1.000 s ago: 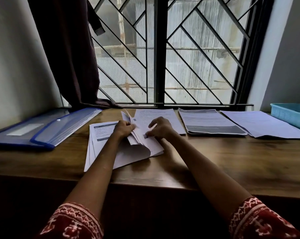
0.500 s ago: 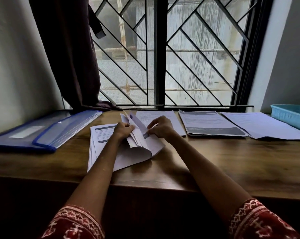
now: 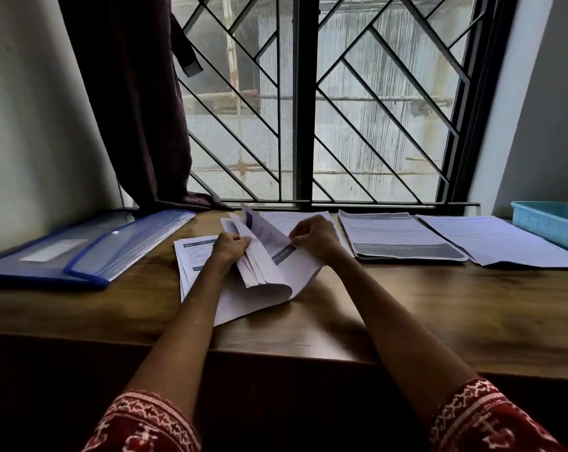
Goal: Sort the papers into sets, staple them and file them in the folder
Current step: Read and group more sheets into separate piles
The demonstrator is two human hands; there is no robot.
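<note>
The left hand (image 3: 231,246) now lifts the gripped papers (image 3: 260,256) higher; the right hand (image 3: 312,238) pinches one sheet's (image 3: 284,252) edge, so sorting continues.

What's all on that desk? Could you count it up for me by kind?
Paper piles: 4, namely the pile being leafed through, one behind the hands, a dark-banded pile and a plain pile
Blue folders: 1
Blue baskets: 1
Total: 6
</note>
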